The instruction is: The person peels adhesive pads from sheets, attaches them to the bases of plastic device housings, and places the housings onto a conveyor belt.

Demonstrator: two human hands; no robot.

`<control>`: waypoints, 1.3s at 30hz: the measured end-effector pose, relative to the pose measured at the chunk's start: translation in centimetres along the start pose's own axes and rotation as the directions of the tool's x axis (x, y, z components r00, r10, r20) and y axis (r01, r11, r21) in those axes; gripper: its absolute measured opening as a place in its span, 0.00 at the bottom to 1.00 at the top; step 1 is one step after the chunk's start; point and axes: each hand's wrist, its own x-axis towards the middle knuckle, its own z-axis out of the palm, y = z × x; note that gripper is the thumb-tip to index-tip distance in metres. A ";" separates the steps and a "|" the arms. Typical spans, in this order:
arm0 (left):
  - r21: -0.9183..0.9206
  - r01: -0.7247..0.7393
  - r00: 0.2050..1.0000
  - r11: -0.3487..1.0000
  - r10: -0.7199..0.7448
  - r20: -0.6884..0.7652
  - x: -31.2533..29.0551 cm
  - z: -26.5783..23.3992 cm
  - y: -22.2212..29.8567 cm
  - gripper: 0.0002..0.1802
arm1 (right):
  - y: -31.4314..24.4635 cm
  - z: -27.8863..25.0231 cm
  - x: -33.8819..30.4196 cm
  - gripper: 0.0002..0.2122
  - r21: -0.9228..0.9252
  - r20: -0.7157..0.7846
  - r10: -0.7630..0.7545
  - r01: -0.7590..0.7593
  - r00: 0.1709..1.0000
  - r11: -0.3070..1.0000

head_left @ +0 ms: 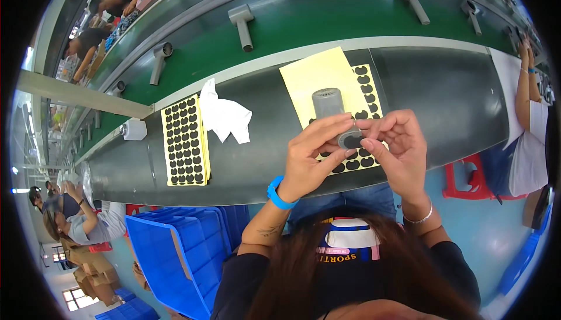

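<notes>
A grey handheld dryer [328, 102] rests over yellow sheets, its vented head away from me and its round handle end toward me. My left hand [315, 151] is closed around the handle end from the left, thumb below it. On that end lies a black sticker [351, 139], dark and rounded. My right hand [400, 147] pinches at the sticker's right edge with thumb and fingertips. Under both hands is a yellow sheet of black stickers [366, 77], partly covered by a plain yellow sheet [304, 77]. The rest of the handle is hidden by my fingers.
Left on the dark bench [263, 162] lies a stack of yellow sticker sheets [184, 139], beside a crumpled white cloth [225, 112]. Beyond, a green conveyor [304, 25] carries several grey dryers [241, 25]. Blue crates [175, 256] stand lower left. A person [529, 127] sits at right.
</notes>
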 end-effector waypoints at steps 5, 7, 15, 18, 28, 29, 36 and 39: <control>-0.100 0.056 0.998 0.993 -0.053 0.033 -0.1 -0.1 -0.2 0.27 | -0.1 -0.1 0.0 0.12 -0.021 0.010 0.003 -0.003 1.000 1.000; -0.152 0.075 0.996 0.986 -0.068 0.050 0.0 -0.2 -0.4 0.27 | 0.0 -0.2 0.1 0.12 -0.023 0.005 0.003 -0.003 1.000 1.000; -0.141 0.114 0.992 0.983 -0.106 0.065 0.5 -0.5 -0.1 0.26 | -0.4 -0.4 0.4 0.12 -0.001 -0.006 0.044 -0.044 0.999 0.999; -0.174 0.133 0.990 0.976 -0.124 0.064 0.3 -0.5 -0.2 0.26 | -0.5 -0.3 0.3 0.14 0.039 -0.010 0.087 -0.087 0.996 0.995; -0.185 0.100 0.993 0.978 -0.087 0.073 0.1 -0.2 -0.8 0.26 | -0.5 -0.6 0.1 0.14 0.034 0.006 0.049 -0.049 0.999 0.998; -0.174 0.094 0.994 0.980 -0.082 0.072 0.1 -0.3 -0.8 0.26 | -0.6 -0.5 0.1 0.14 0.037 0.012 0.052 -0.052 0.999 0.998; -0.216 0.122 0.990 0.969 -0.104 0.096 0.2 -0.5 -0.6 0.26 | -0.3 -0.7 0.3 0.14 0.107 0.020 0.072 -0.073 0.997 0.992; -0.207 0.118 0.988 0.971 -0.094 0.122 0.3 -0.6 -0.2 0.27 | -0.6 -0.7 0.1 0.14 0.054 0.003 0.071 -0.072 0.997 0.996</control>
